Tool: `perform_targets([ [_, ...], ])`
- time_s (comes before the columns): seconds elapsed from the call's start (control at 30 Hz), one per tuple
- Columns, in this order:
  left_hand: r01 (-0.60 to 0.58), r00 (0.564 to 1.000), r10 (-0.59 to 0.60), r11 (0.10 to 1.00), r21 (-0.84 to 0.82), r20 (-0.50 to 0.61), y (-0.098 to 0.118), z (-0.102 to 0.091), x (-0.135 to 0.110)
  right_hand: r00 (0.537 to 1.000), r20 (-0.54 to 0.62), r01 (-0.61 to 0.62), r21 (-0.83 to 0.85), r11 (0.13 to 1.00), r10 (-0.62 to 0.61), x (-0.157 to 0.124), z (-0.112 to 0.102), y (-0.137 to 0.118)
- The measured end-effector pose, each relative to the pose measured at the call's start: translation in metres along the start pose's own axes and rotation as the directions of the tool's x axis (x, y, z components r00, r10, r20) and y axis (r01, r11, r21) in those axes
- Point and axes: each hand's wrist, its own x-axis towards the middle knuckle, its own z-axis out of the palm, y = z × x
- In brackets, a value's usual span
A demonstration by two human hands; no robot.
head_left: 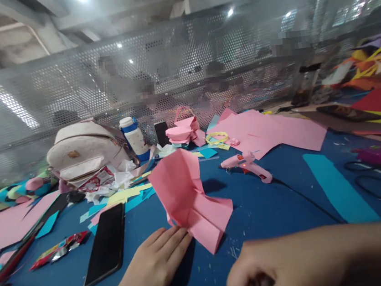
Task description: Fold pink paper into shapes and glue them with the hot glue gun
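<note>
A folded piece of pink paper (186, 194) stands in front of me, its upper panel raised and its lower flaps spread toward me. At its lower left edge, my left hand (157, 261) has its fingertips on the paper; the thumb is hidden beneath. My right hand (256, 268) is closer to me at the bottom of the view, with curled fingers and apart from the paper. Anything inside it is out of sight. Behind and to the right lies a pink hot glue gun (248, 166) with a small orange light and a black cord.
A black phone (105, 244) and a snack wrapper (60, 249) lie on the left. Farther back are a white backpack (84, 150), a bottle (135, 138), pink sheets (271, 129) and paper scraps. A blue strip (340, 185) lies right, before a perforated metal screen (167, 63).
</note>
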Motion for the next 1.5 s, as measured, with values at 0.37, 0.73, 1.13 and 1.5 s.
perform_targets([
  [0.37,0.119,0.991,-0.114,0.989,-0.085,0.063,-0.033,0.01,-0.002,0.984,0.129,0.173,-0.46,0.871,-0.127,0.03,-0.048,0.031],
  [0.73,0.251,0.968,-0.251,0.967,0.045,-0.007,-0.002,0.024,0.024,0.927,0.148,0.34,-0.715,0.611,-0.343,0.049,-0.004,0.057],
  [1.13,0.101,0.988,-0.08,0.982,0.157,-0.133,-0.015,0.052,0.024,0.908,0.051,0.305,-0.76,0.574,-0.416,0.057,0.013,0.071],
  [1.5,0.259,0.958,-0.243,0.961,0.101,-0.15,-0.003,0.075,0.015,0.937,0.124,0.32,-0.681,0.659,-0.327,0.065,0.006,0.061],
])
